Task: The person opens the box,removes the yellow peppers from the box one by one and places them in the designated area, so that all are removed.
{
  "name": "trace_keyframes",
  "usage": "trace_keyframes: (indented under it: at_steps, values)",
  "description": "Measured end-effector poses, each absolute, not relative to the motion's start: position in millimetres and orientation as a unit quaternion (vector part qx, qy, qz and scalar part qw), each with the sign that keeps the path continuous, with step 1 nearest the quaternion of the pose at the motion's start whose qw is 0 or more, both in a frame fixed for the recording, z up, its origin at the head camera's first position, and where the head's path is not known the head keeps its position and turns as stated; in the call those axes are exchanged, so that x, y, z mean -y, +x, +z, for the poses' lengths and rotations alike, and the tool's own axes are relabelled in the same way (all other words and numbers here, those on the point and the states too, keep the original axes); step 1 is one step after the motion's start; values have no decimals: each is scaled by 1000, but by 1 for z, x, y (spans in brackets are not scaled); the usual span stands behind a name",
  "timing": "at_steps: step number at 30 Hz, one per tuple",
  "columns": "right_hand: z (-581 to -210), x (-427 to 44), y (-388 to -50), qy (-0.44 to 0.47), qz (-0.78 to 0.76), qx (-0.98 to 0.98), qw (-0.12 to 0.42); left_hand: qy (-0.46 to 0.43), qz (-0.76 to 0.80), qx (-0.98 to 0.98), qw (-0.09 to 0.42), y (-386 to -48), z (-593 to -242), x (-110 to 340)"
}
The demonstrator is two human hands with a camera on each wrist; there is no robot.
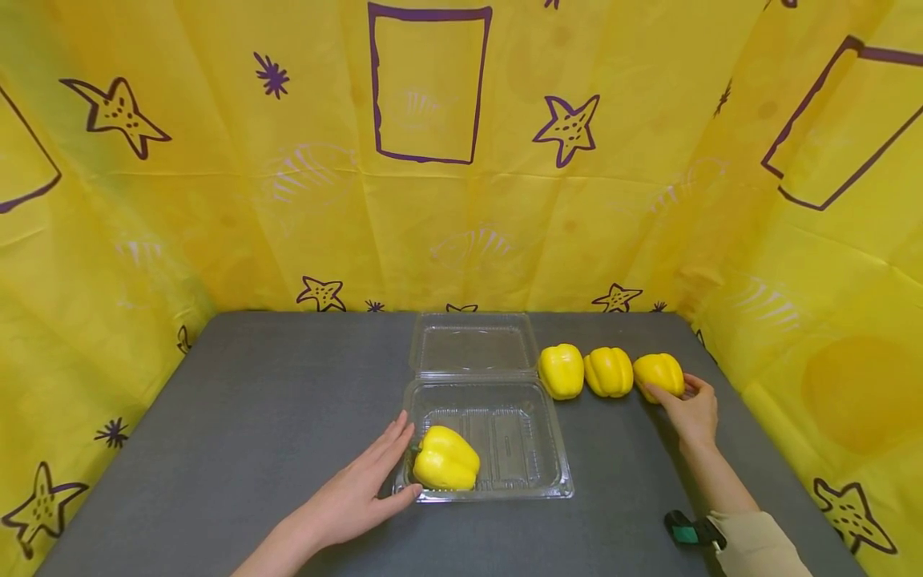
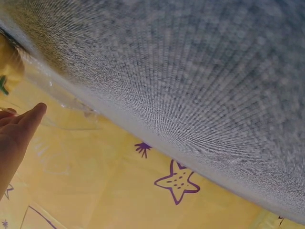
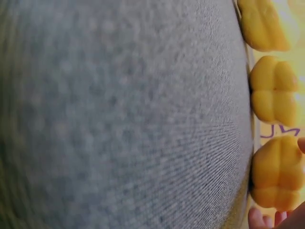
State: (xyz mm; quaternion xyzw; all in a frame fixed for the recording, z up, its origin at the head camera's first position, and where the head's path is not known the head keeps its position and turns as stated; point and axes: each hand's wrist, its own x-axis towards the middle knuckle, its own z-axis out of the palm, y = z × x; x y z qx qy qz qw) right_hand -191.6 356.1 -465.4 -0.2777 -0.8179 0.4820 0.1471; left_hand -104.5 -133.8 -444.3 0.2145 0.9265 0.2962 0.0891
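A clear plastic clamshell container (image 1: 515, 437) lies opened out on the table, its lid (image 1: 472, 349) folded to the back. One yellow bell pepper (image 1: 447, 461) sits on its side in the near left corner of the base. My left hand (image 1: 356, 489) rests along the container's left edge, fingers straight, thumb near the front corner. Three more yellow bell peppers stand in a row to the right: the left one (image 1: 561, 372), the middle one (image 1: 609, 372) and the right one (image 1: 659, 375). My right hand (image 1: 694, 413) grips the right one between thumb and fingers, as the right wrist view also shows.
The dark grey table (image 1: 288, 393) is enclosed at the back and sides by a yellow curtain (image 1: 461, 208) with purple drawings. A black strap with a green patch (image 1: 688, 530) is by my right sleeve (image 1: 753, 545). Table cloth fills most of both wrist views.
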Motion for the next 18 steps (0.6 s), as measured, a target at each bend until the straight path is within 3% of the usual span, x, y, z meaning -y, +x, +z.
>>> trace_keyframes:
  at_steps: [12,18]
  values:
    - [-453,-343,-184,-274,469,807,232,211,297,-926,94,-105,-445,134]
    - [-440,-331,-180,-263,498,790,241,211,298,-926,96,-106,-445,133]
